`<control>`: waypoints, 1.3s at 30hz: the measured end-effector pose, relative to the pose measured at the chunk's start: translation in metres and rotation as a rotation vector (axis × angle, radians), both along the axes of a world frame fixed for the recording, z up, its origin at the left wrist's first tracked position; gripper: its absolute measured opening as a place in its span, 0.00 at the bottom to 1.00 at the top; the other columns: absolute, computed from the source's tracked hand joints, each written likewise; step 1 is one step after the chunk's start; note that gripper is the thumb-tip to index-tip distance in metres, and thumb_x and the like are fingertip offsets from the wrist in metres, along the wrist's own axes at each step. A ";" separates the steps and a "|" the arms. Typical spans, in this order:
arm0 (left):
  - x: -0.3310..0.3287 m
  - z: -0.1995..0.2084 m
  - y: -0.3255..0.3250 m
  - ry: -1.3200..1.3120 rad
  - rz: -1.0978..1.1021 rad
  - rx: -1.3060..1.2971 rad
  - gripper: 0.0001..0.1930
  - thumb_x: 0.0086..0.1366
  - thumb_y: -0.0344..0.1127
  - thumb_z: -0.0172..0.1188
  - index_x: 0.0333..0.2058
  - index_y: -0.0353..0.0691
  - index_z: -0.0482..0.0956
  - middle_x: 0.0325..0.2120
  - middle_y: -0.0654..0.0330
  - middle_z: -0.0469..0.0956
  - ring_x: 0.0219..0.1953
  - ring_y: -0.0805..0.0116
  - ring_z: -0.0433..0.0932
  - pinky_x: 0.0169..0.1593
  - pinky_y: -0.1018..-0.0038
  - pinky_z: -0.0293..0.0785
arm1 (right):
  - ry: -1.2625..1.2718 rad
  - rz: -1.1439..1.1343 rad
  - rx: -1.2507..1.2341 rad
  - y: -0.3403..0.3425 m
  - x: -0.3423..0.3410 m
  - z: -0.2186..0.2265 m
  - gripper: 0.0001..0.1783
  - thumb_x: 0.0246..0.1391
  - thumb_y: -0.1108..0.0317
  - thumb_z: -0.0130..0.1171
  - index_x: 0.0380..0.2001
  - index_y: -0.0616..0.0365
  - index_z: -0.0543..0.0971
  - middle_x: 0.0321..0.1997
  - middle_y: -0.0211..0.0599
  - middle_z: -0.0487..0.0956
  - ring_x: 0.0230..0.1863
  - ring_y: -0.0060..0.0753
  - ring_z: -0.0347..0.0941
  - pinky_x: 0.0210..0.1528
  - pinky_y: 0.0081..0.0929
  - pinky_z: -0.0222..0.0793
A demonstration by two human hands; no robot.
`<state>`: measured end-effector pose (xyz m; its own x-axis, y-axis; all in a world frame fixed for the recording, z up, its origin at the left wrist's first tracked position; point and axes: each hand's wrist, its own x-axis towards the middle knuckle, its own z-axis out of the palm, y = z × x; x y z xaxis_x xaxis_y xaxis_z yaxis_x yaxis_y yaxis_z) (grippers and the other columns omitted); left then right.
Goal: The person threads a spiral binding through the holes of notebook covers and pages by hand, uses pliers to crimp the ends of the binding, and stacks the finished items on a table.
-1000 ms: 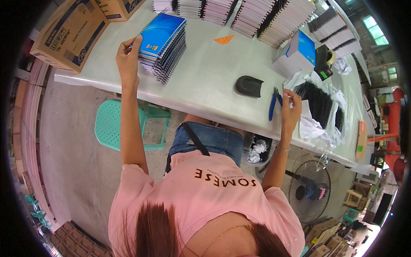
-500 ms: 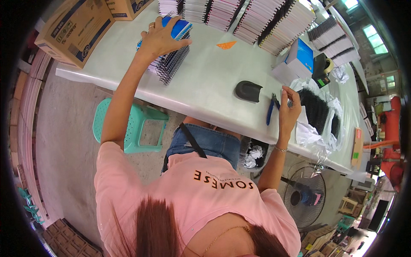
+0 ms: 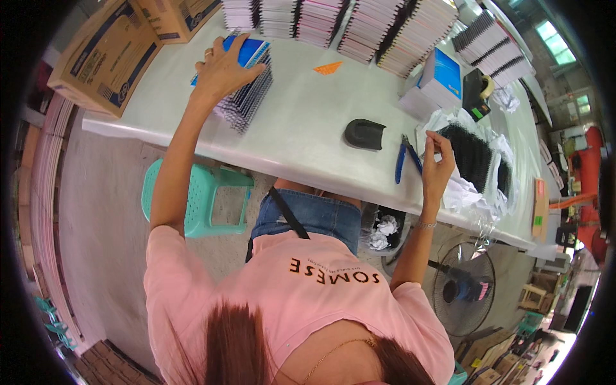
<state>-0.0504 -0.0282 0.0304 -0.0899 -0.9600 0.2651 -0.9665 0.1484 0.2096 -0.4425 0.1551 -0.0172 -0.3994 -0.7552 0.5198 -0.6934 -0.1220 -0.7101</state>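
My left hand [image 3: 224,67] lies flat with fingers spread on the blue cover of the top spiral notebook in a leaning stack [image 3: 247,96] at the table's left end. My right hand [image 3: 439,160] is raised at the near edge of the pale table [image 3: 301,128], thumb and fingers pinched together. Whether something thin sits between them is too small to tell. Just beyond that hand, black spiral coils [image 3: 471,154] lie on crumpled white plastic. Blue-handled pliers [image 3: 404,163] rest left of my right hand.
Rows of stacked notebooks [image 3: 359,25] line the far edge. Cardboard boxes [image 3: 106,54] stand at the left end. A black curved object [image 3: 364,133], an orange paper scrap [image 3: 328,67], a blue-topped stack [image 3: 441,77] and a tape dispenser [image 3: 478,90] lie on the table. A green stool [image 3: 205,199] and a fan [image 3: 462,289] stand below.
My left hand moved from the near left corner of the notebook stack up onto its blue top cover. My right hand stayed raised by the coils.
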 end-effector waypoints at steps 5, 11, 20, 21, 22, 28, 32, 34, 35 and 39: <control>0.001 0.009 0.002 0.044 -0.005 0.036 0.45 0.46 0.75 0.58 0.62 0.63 0.65 0.62 0.44 0.58 0.61 0.38 0.63 0.59 0.41 0.57 | -0.176 -0.069 -0.177 -0.033 -0.027 0.021 0.12 0.60 0.68 0.56 0.45 0.62 0.79 0.40 0.35 0.79 0.40 0.27 0.74 0.47 0.25 0.68; -0.007 0.008 0.003 0.038 -0.030 -0.036 0.42 0.51 0.72 0.58 0.62 0.61 0.64 0.63 0.44 0.57 0.65 0.41 0.57 0.60 0.37 0.53 | -0.338 -0.180 -0.110 -0.101 -0.090 0.025 0.29 0.57 0.49 0.60 0.49 0.66 0.77 0.38 0.39 0.77 0.36 0.26 0.72 0.40 0.22 0.68; -0.038 0.024 0.038 0.046 -0.275 -0.354 0.36 0.56 0.55 0.64 0.63 0.59 0.63 0.64 0.48 0.57 0.65 0.46 0.58 0.62 0.43 0.52 | -0.525 0.025 0.111 -0.135 -0.112 0.031 0.32 0.47 0.50 0.70 0.45 0.68 0.79 0.33 0.34 0.79 0.30 0.22 0.70 0.33 0.23 0.65; -0.042 0.025 0.042 0.078 -0.313 -0.351 0.36 0.56 0.53 0.65 0.63 0.58 0.63 0.64 0.48 0.57 0.65 0.46 0.58 0.63 0.44 0.53 | -0.514 0.023 0.115 -0.134 -0.112 0.031 0.30 0.47 0.51 0.70 0.44 0.68 0.80 0.32 0.33 0.79 0.30 0.22 0.69 0.32 0.22 0.65; -0.048 0.026 0.047 0.103 -0.344 -0.320 0.36 0.56 0.52 0.65 0.63 0.57 0.64 0.63 0.48 0.57 0.65 0.46 0.58 0.63 0.46 0.53 | -0.506 0.028 0.118 -0.134 -0.112 0.032 0.29 0.47 0.52 0.69 0.42 0.68 0.80 0.31 0.33 0.79 0.30 0.21 0.69 0.32 0.22 0.65; -0.084 0.019 0.058 0.230 -0.523 -0.220 0.36 0.55 0.48 0.67 0.62 0.55 0.64 0.63 0.48 0.57 0.64 0.45 0.58 0.64 0.51 0.54 | -0.525 0.069 0.079 -0.139 -0.116 0.037 0.18 0.50 0.59 0.68 0.35 0.65 0.82 0.27 0.30 0.79 0.27 0.19 0.69 0.29 0.20 0.63; -0.104 0.011 0.069 0.271 -0.567 -0.147 0.35 0.55 0.46 0.67 0.61 0.55 0.65 0.62 0.49 0.58 0.64 0.45 0.59 0.64 0.52 0.55 | -0.557 0.064 0.074 -0.139 -0.114 0.040 0.15 0.51 0.62 0.66 0.34 0.64 0.81 0.27 0.30 0.79 0.26 0.18 0.69 0.29 0.19 0.65; -0.120 0.013 0.074 0.328 -0.610 -0.100 0.35 0.56 0.45 0.67 0.61 0.54 0.65 0.62 0.50 0.59 0.63 0.46 0.59 0.64 0.52 0.55 | -0.444 -0.007 -0.018 -0.138 -0.122 0.037 0.15 0.50 0.63 0.66 0.35 0.64 0.80 0.28 0.32 0.79 0.26 0.21 0.71 0.30 0.20 0.67; -0.132 0.017 0.078 0.374 -0.650 -0.075 0.34 0.56 0.45 0.67 0.61 0.53 0.65 0.61 0.51 0.60 0.64 0.47 0.59 0.64 0.53 0.56 | -0.360 -0.080 -0.099 -0.134 -0.130 0.031 0.15 0.50 0.64 0.66 0.36 0.64 0.80 0.28 0.32 0.78 0.27 0.21 0.72 0.30 0.21 0.67; -0.161 0.018 0.080 0.679 -0.834 -0.019 0.32 0.60 0.43 0.64 0.62 0.46 0.64 0.58 0.54 0.64 0.62 0.52 0.62 0.64 0.58 0.58 | -0.447 -0.037 -0.246 -0.100 -0.081 0.037 0.16 0.52 0.70 0.63 0.43 0.64 0.76 0.32 0.33 0.77 0.32 0.24 0.75 0.34 0.25 0.70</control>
